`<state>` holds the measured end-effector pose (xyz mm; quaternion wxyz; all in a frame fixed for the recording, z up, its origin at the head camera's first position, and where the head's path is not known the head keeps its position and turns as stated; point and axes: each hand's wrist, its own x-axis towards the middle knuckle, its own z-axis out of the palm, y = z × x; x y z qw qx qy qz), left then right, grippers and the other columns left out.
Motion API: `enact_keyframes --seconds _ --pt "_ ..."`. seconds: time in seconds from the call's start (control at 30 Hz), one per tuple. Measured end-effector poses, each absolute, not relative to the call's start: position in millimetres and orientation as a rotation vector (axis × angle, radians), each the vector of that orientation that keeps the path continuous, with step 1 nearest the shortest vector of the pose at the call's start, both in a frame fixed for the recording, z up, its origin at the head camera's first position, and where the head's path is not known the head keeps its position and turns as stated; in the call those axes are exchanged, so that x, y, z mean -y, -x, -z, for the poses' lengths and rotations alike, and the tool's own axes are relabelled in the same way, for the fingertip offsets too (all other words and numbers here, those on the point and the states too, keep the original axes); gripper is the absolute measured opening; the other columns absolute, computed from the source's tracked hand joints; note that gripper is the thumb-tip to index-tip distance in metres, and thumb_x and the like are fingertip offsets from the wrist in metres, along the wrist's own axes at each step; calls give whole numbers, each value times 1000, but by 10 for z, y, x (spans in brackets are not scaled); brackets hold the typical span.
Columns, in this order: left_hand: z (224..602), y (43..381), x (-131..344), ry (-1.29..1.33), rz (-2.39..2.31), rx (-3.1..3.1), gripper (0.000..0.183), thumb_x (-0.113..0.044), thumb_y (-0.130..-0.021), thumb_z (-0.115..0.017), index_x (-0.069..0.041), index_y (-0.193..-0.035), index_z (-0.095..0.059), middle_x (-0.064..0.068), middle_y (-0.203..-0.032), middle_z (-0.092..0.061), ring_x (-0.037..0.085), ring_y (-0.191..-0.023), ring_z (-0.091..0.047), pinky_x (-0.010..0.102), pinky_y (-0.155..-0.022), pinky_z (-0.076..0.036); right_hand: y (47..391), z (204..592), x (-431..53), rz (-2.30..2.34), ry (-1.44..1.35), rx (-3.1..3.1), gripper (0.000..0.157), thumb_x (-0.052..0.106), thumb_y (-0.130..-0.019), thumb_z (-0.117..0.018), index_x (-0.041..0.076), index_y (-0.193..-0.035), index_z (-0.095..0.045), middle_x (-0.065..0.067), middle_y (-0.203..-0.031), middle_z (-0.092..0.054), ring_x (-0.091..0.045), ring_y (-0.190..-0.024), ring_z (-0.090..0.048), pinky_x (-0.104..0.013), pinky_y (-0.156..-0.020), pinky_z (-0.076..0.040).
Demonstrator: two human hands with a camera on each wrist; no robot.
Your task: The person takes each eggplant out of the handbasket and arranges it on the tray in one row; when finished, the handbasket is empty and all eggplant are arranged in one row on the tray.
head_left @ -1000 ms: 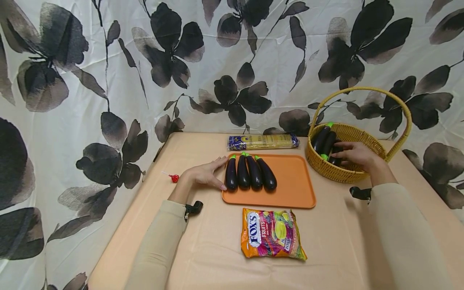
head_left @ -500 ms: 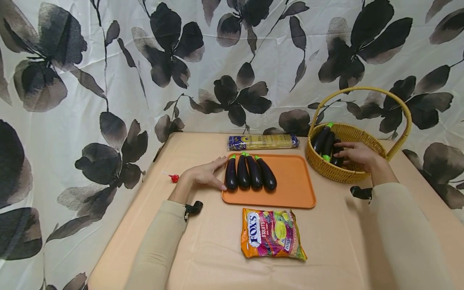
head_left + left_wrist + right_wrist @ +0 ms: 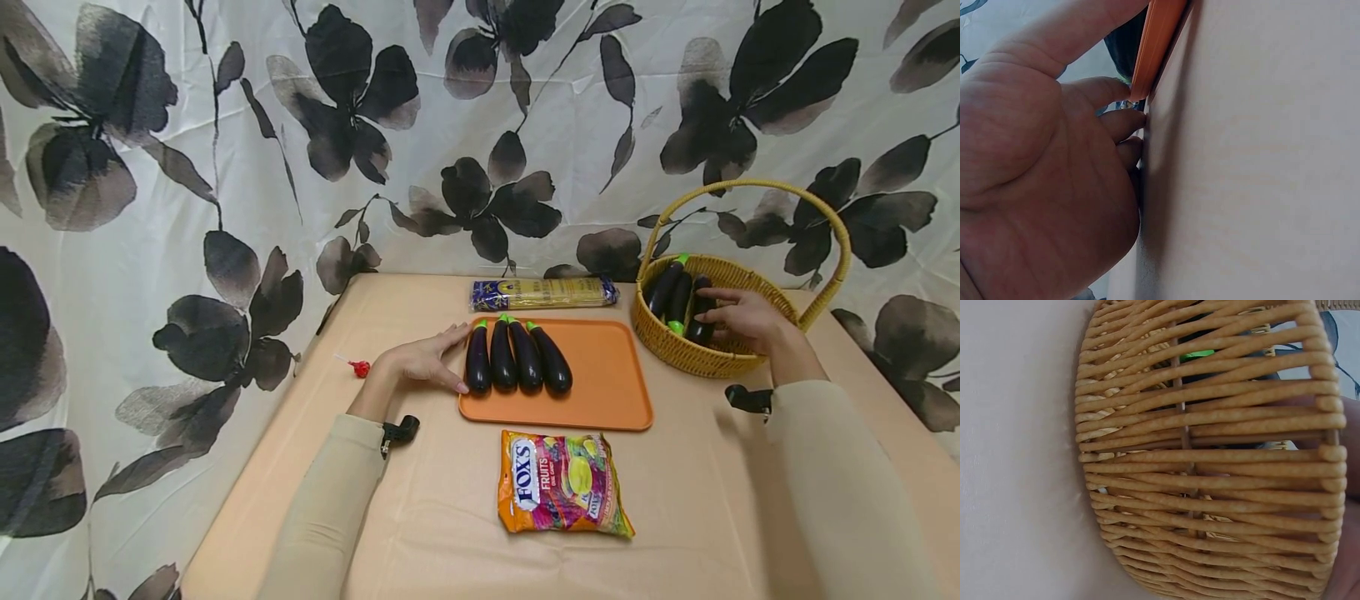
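My right hand reaches into the yellow wicker basket and holds an eggplant by its right side; the thumb is hidden. Two more eggplants lie to its left in the basket, one with its green cap toward me. In the right wrist view the basket's woven wall covers most of that hand. My left hand rests with extended fingers at the left edge of the orange tray, beside the leftmost eggplant. Several eggplants lie side by side on the tray, caps away from me.
A pack of spaghetti lies behind the tray. In front of it is a bag of Fox's fruit candy. A small red item lies left of my left hand. The basket's tall handle arches over its opening.
In the basket, the eggplant at my right hand has shifted slightly right, away from the other two, and shows more of its length. My left hand has stayed at the tray.
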<state>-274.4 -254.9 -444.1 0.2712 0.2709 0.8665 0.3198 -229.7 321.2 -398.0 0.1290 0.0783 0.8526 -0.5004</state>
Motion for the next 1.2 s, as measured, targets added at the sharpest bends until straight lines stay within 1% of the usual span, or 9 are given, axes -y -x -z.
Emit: enact_keyframes --seconds 0.13,0.23,0.4,0.53,0.6,0.67,0.77,0.9,1.2 --pt "4448 2777 2517 -723 -871 -2333 128 -49 -72 -94 -30 -169 -13 3 -177 1 25 -164 6 54 -131 0 2357 3958 -3248 1544 -255 -2469 67 22 -110 -47 12 -168 -14 -26 -158 -32 4 -98 -58 -31 -92 -58" --pt "4453 2791 2500 -715 -881 -2336 128 -48 -71 -94 -31 -169 -13 3 -177 1 25 -164 6 54 -131 0 2381 3932 -3266 1728 -275 -2359 68 25 -110 -48 16 -168 -15 -12 -149 -39 5 -99 -58 -26 -90 -58" --pt "4453 2783 2491 -710 -887 -2328 128 -49 -71 -94 -32 -169 -13 2 -177 1 25 -164 6 54 -131 0 2334 3892 -3304 2256 -206 -1880 67 12 -110 -52 27 -167 -22 6 -123 -51 -6 -88 -62 -26 -81 -56" --pt "4442 2776 2487 -712 -881 -2327 128 -48 -72 -94 -31 -169 -12 3 -177 2 24 -164 7 54 -132 0 2316 3854 -3326 2444 -63 -1653 66 4 -110 -47 29 -166 -25 6 -132 -50 -11 -81 -61 -28 -84 -57" --pt "4438 2783 2491 -711 -879 -2330 128 -49 -72 -94 -30 -169 -12 3 -177 1 24 -164 7 53 -132 -1 2326 3821 -3302 2433 -36 -1680 65 6 -110 -47 31 -166 -26 5 -154 -37 -11 -100 -62 -26 -86 -57" --pt "4439 2787 2491 -707 -880 -2331 129 -49 -72 -94 -30 -169 -12 3 -177 2 24 -164 7 53 -132 -1 2332 3785 -3251 2399 -37 -1757 66 8 -109 -51 31 -166 -27 6 -166 -22 -8 -111 -60 -23 -87 -56" --pt "4439 2785 2485 -696 -883 -2327 129 -49 -71 -94 -32 -169 -12 2 -177 2 23 -164 7 53 -132 0 2316 3742 -3152 2374 -21 -1852 67 7 -107 -54 28 -165 -30 4 -164 -28 -6 -120 -59 -21 -87 -56" --pt "4430 2774 2475 -687 -888 -2327 129 -48 -71 -94 -33 -169 -12 2 -177 2 24 -164 7 54 -131 1 2281 3712 -3020 2419 31 -1903 67 3 -104 -59 23 -164 -36 3 -137 -50 -7 -106 -67 -25 -84 -60" --pt "4397 2763 2478 -675 -893 -2320 130 -50 -70 -95 -32 -169 -11 2 -177 3 24 -164 8 53 -131 2 2161 3668 -2685 2401 89 -2063 73 -1 -99 -65 28 -161 -41 0 -137 -40 -8 -106 -63 -19 -82 -60"
